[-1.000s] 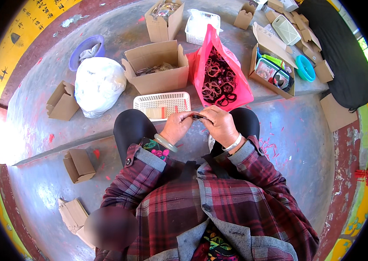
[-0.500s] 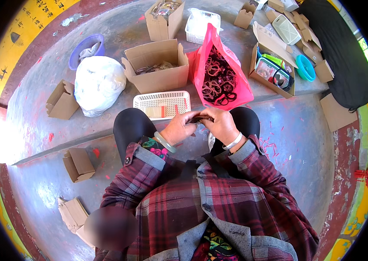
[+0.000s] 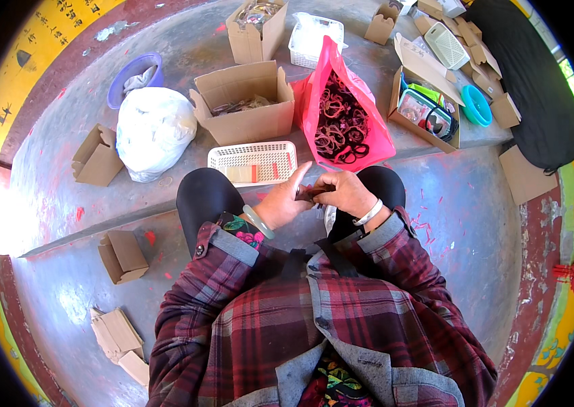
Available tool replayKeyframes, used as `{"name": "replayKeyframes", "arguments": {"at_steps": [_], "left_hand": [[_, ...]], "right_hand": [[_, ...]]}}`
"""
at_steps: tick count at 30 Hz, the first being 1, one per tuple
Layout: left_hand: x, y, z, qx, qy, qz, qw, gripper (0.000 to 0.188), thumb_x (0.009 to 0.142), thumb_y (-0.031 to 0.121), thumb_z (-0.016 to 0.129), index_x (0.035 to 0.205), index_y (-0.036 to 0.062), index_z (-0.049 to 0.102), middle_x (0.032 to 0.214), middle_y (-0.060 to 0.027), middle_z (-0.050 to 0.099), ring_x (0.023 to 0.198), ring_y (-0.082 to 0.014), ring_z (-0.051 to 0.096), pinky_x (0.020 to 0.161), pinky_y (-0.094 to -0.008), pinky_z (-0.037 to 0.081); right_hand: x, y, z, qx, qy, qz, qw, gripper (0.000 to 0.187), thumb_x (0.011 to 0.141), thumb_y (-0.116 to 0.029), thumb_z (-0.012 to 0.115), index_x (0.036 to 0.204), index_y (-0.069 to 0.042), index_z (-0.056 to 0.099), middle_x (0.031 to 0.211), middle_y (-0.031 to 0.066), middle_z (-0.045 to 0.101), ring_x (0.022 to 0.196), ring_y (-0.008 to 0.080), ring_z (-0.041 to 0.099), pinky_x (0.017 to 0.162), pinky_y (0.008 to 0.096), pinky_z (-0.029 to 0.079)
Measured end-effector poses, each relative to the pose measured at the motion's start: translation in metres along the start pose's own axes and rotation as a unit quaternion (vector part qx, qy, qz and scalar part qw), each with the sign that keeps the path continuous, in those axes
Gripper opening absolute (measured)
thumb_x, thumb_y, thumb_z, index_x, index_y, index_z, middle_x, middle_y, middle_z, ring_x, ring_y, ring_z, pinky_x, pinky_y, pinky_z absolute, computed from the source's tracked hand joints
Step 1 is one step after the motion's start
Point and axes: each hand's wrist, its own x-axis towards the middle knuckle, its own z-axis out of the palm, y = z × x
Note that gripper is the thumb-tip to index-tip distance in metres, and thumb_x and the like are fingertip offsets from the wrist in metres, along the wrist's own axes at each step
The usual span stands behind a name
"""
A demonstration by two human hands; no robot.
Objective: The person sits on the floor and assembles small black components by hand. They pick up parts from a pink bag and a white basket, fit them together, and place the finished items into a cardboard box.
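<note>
Between my knees, my left hand and my right hand meet at a small dark reddish-brown band. The band's colour resembles the dark loops heaped in the open pink bag just beyond. My right fingers pinch it from the right. The left hand supports it with curled fingers, its thumb raised away. Much of the band is hidden by fingers. Close past my left hand is a white perforated basket holding a pale bundle with a red end.
A cardboard box and a full white plastic bag stand beyond the basket. To the right are a box of odds and ends and a turquoise basin. A step edge crosses the floor; cardboard lies at left.
My left thumb has lifted off the band and opened upward. My right hand has shifted slightly, still pinching it, and more of the band's reddish surface shows.
</note>
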Motion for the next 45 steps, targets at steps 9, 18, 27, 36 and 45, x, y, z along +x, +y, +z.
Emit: {"name": "replayKeyframes", "arguments": {"at_steps": [9, 18, 27, 36, 45], "left_hand": [[-0.003, 0.006, 0.004, 0.067, -0.004, -0.002, 0.998, 0.095, 0.073, -0.011, 0.061, 0.144, 0.0168, 0.004, 0.126, -0.0206, 0.042, 0.088, -0.0177, 0.061, 0.073, -0.0289, 0.050], [-0.004, 0.037, -0.002, 0.158, 0.345, 0.200, 0.903, 0.047, 0.081, 0.005, 0.061, 0.124, -0.0006, 0.042, 0.116, -0.0123, 0.050, 0.097, -0.0131, 0.053, 0.069, -0.0222, 0.046], [0.008, 0.011, -0.001, -0.322, 0.198, 0.100, 0.921, 0.044, 0.091, 0.036, 0.049, 0.117, 0.0005, 0.049, 0.108, -0.0058, 0.055, 0.104, -0.0153, 0.048, 0.090, -0.0301, 0.036], [0.010, 0.025, 0.000, -0.453, 0.194, 0.068, 0.867, 0.046, 0.094, 0.036, 0.043, 0.123, 0.0004, 0.046, 0.115, -0.0154, 0.056, 0.096, -0.0200, 0.056, 0.074, -0.0298, 0.046], [0.006, 0.026, -0.004, -0.469, 0.125, 0.015, 0.874, 0.047, 0.093, 0.038, 0.044, 0.124, 0.0031, 0.045, 0.119, -0.0150, 0.054, 0.092, -0.0205, 0.056, 0.069, -0.0303, 0.045]], "right_hand": [[0.000, -0.002, -0.004, -0.164, -0.094, -0.035, 0.981, 0.027, 0.069, -0.023, 0.066, 0.090, -0.006, 0.068, 0.079, 0.0126, 0.066, 0.073, 0.0233, 0.064, 0.069, 0.0307, 0.048], [0.004, 0.006, -0.010, 0.231, 0.102, 0.057, 0.966, 0.018, 0.076, -0.008, 0.064, 0.092, 0.000, 0.065, 0.077, 0.0070, 0.065, 0.070, 0.0159, 0.062, 0.066, 0.0267, 0.048], [0.017, -0.011, 0.013, 0.524, 0.054, 0.073, 0.847, 0.009, 0.079, -0.008, 0.065, 0.088, -0.005, 0.062, 0.078, 0.0043, 0.064, 0.068, 0.0163, 0.062, 0.070, 0.0295, 0.050], [0.019, -0.007, 0.045, 0.459, 0.066, 0.093, 0.881, 0.014, 0.083, -0.012, 0.063, 0.091, -0.001, 0.062, 0.076, 0.0060, 0.064, 0.067, 0.0147, 0.061, 0.065, 0.0265, 0.049], [0.019, 0.001, 0.049, 0.371, 0.108, 0.051, 0.921, 0.015, 0.082, -0.011, 0.064, 0.093, -0.001, 0.061, 0.077, 0.0031, 0.062, 0.066, 0.0108, 0.058, 0.061, 0.0239, 0.047]]}}
